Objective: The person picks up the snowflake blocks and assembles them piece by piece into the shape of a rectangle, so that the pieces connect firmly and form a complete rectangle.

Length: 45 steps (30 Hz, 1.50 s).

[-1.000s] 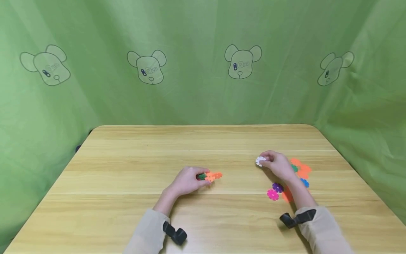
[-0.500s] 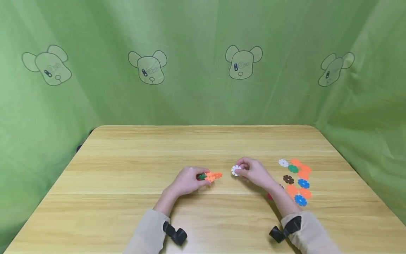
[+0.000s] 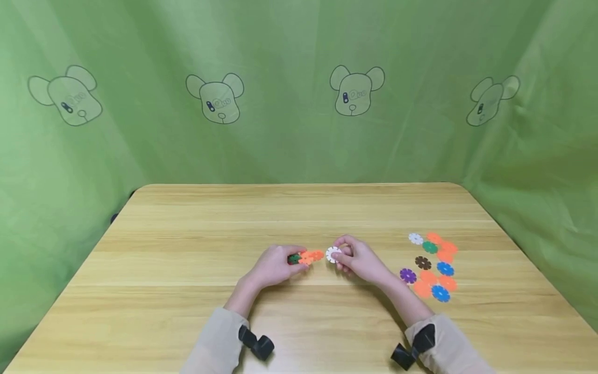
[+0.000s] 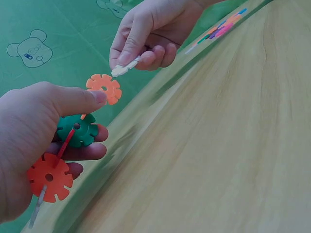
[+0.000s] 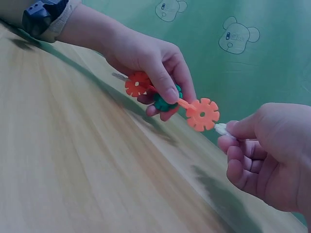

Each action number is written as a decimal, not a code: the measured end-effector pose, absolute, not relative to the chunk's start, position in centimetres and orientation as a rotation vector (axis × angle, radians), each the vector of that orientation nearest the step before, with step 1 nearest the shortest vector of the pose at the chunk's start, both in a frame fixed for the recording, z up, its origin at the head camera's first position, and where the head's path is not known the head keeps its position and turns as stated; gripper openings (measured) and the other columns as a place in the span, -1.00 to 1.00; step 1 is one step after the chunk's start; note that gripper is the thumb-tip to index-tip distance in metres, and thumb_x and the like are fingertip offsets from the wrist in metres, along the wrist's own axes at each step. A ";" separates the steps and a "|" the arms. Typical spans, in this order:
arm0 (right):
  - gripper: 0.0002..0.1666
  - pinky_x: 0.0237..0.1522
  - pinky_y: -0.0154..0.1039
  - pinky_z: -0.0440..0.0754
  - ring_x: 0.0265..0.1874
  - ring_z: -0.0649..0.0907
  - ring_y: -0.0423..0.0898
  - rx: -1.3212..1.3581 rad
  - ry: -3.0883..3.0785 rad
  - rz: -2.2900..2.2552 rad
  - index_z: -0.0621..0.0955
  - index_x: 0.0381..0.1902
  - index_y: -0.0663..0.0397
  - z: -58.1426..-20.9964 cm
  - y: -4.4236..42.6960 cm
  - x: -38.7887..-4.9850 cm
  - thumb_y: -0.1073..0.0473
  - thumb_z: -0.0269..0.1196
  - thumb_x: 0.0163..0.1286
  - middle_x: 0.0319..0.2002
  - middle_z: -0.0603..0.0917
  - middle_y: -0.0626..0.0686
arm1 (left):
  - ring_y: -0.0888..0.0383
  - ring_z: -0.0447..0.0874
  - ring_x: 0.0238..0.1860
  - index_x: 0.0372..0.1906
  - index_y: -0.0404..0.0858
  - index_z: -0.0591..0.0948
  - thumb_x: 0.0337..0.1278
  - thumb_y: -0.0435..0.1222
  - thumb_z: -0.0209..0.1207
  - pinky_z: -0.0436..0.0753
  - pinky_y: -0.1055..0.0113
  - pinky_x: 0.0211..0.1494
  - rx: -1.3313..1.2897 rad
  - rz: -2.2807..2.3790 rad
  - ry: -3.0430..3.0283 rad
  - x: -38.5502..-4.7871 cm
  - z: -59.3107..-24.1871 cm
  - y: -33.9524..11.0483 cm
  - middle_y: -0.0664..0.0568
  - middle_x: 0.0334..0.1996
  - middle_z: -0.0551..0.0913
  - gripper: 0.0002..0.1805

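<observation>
My left hand (image 3: 274,267) grips a chain of slotted flower-shaped building discs. In the left wrist view the chain runs from a greyish disc (image 4: 38,208) seen edge-on, through a red disc (image 4: 50,177) and a green disc (image 4: 80,131), to an orange disc (image 4: 105,88) at the free end. Between thumb and fingers, my right hand (image 3: 366,263) pinches a white slotted disc (image 3: 333,254). Its edge faces the end orange disc (image 5: 203,115) in the right wrist view, very close to it; whether they touch I cannot tell. Fingers partly cover the chain's middle.
Loose discs lie flat on the wooden table (image 3: 224,218) to the right: a white one (image 3: 416,239), green (image 3: 430,247), brown (image 3: 423,263), purple (image 3: 408,276), blue (image 3: 440,293) and several orange ones (image 3: 447,283). A green curtain (image 3: 289,150) hangs behind.
My right hand has carried the white disc leftward from near the loose discs to the chain's orange end. The left hand has stayed nearly still with its chain.
</observation>
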State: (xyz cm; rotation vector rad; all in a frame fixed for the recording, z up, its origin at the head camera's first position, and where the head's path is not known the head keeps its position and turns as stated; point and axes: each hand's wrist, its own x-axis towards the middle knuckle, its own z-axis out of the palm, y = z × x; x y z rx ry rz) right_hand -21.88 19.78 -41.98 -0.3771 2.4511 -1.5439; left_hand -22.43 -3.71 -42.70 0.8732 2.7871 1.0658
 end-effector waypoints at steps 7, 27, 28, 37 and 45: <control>-0.69 -0.64 -0.40 0.46 -0.64 0.49 -0.15 -0.337 2.390 -1.648 0.40 -0.01 0.34 -42.0 19.4 -21.7 0.33 0.14 0.32 -0.55 0.57 0.08 | 0.15 0.59 -0.11 0.04 -0.24 0.61 0.05 -0.11 0.26 0.54 0.22 -0.01 0.892 1.065 2.791 -22.5 -42.8 -3.7 -0.03 -0.07 0.65 -0.55; -0.74 -0.63 -0.41 0.45 -0.62 0.50 -0.15 -0.311 2.373 -1.734 0.44 -0.06 0.35 -42.5 18.6 -21.4 0.37 0.14 0.30 -0.56 0.55 0.07 | 0.13 0.60 -0.09 0.05 -0.35 0.58 0.07 -0.23 0.26 0.55 0.23 0.01 1.004 1.071 2.753 -22.1 -42.2 -3.6 -0.12 -0.05 0.63 -0.57; -0.74 -0.63 -0.41 0.45 -0.61 0.50 -0.14 -0.303 2.367 -1.738 0.44 -0.07 0.35 -42.5 18.6 -21.4 0.37 0.14 0.30 -0.56 0.55 0.07 | 0.14 0.60 -0.11 0.05 -0.36 0.58 0.07 -0.23 0.26 0.55 0.23 0.00 1.009 1.071 2.748 -22.1 -42.2 -3.6 -0.12 -0.05 0.63 -0.57; -0.76 -0.64 -0.42 0.43 -0.61 0.49 -0.14 -0.264 2.355 -1.782 0.45 -0.09 0.36 -42.4 18.3 -21.0 0.40 0.14 0.28 -0.55 0.55 0.11 | 0.15 0.60 -0.12 0.05 -0.38 0.57 0.09 -0.22 0.25 0.55 0.24 -0.01 1.046 1.059 2.749 -21.9 -42.2 -3.7 -0.14 -0.05 0.63 -0.56; -0.73 -0.63 -0.40 0.45 -0.62 0.49 -0.12 -0.259 2.374 -1.812 0.45 -0.06 0.36 -42.3 18.1 -21.0 0.41 0.14 0.27 -0.54 0.56 0.19 | 0.14 0.59 -0.20 0.04 -0.38 0.57 0.06 -0.24 0.27 0.56 0.23 -0.05 0.973 1.127 2.747 -21.9 -42.0 -3.3 -0.16 -0.05 0.63 -0.56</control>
